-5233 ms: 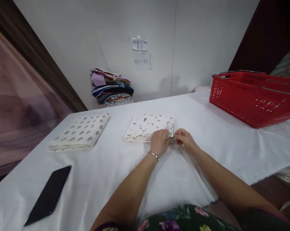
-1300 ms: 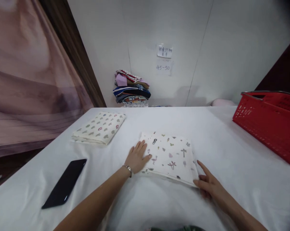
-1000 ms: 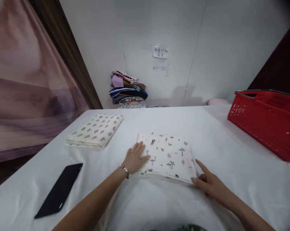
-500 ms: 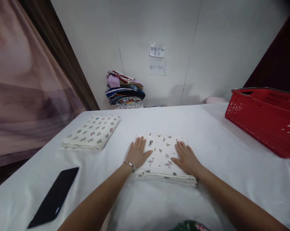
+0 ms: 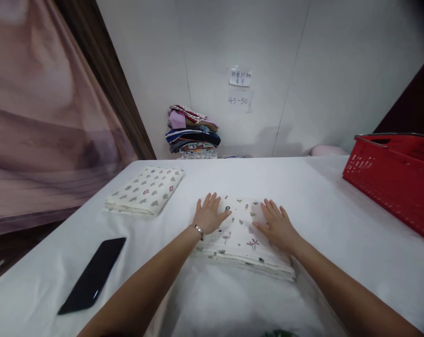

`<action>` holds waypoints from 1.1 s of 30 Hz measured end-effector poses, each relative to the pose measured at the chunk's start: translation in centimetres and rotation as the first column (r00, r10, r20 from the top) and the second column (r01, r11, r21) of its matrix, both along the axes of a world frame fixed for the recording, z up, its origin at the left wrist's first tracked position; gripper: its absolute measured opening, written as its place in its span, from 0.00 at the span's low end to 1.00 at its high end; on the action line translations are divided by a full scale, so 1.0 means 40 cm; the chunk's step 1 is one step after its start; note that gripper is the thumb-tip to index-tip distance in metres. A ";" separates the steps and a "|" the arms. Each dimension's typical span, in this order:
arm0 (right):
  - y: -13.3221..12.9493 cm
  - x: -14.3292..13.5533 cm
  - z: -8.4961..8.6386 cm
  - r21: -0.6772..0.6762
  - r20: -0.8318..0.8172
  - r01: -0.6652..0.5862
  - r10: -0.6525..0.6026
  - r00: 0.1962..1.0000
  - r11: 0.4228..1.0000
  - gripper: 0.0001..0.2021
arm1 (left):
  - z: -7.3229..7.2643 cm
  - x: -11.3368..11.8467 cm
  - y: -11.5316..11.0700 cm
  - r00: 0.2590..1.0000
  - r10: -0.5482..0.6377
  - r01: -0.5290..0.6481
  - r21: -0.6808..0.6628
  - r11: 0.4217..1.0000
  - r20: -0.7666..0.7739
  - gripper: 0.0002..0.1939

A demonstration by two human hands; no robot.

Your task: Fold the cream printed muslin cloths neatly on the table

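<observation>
A folded white cloth (image 5: pixel 240 234) printed with small plants and a flamingo lies on the white-covered table in front of me. My left hand (image 5: pixel 208 217) is over its left side, fingers spread, with a bracelet on the wrist. Over the right side of the cloth is my right hand (image 5: pixel 277 227), its fingers also apart. Neither hand grips anything. Whether the palms press on the cloth or hover just above it, I cannot tell. Another folded cloth (image 5: pixel 146 189), with grey and red motifs, rests to the left.
A black phone (image 5: pixel 94 276) lies at the front left of the table (image 5: pixel 313 187). A red basket (image 5: pixel 394 175) stands at the right. Behind the far edge is a fabric stack (image 5: pixel 193 133); a pink curtain (image 5: pixel 50 121) hangs at the left.
The view has turned slightly left, so the surroundings appear farther right. My hands have shifted slightly on the cloth, and its front edge appears more slanted.
</observation>
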State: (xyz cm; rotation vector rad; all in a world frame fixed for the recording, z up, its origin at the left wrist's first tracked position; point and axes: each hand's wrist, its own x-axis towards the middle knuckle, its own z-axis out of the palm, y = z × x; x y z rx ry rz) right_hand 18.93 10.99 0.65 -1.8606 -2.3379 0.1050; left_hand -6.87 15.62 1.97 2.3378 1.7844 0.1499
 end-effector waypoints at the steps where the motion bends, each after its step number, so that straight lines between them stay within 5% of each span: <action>1: 0.017 0.001 -0.003 0.022 0.005 0.009 -0.009 1.000 1.000 0.39 | -0.003 0.001 0.005 1.000 -0.001 0.002 0.018 1.000 -0.007 0.40; 9: 0.073 0.030 -0.091 0.038 0.016 0.044 -0.044 0.999 0.998 0.37 | -0.063 -0.011 0.010 0.999 0.001 -0.001 -0.009 1.000 0.047 0.41; 18: 0.066 0.043 -0.051 -0.063 -0.175 0.072 -0.082 0.981 0.995 0.35 | -0.024 -0.041 -0.006 0.948 0.128 -0.106 -0.091 0.990 0.293 0.37; 24: -0.062 0.081 -0.043 -0.075 -0.390 0.115 -0.135 0.911 0.991 0.34 | 0.000 -0.097 -0.123 0.880 0.338 -0.278 -0.215 0.936 0.333 0.35; 29: -0.215 0.055 -0.061 -0.012 -0.223 -0.126 0.120 0.967 0.992 0.29 | -0.001 -0.111 -0.191 0.863 0.392 -0.325 -0.244 0.914 0.319 0.36; 33: -0.252 0.033 -0.092 0.115 -0.041 -0.197 0.203 0.978 0.974 0.27 | -0.001 -0.101 -0.193 0.879 0.403 -0.355 -0.216 0.910 0.254 0.36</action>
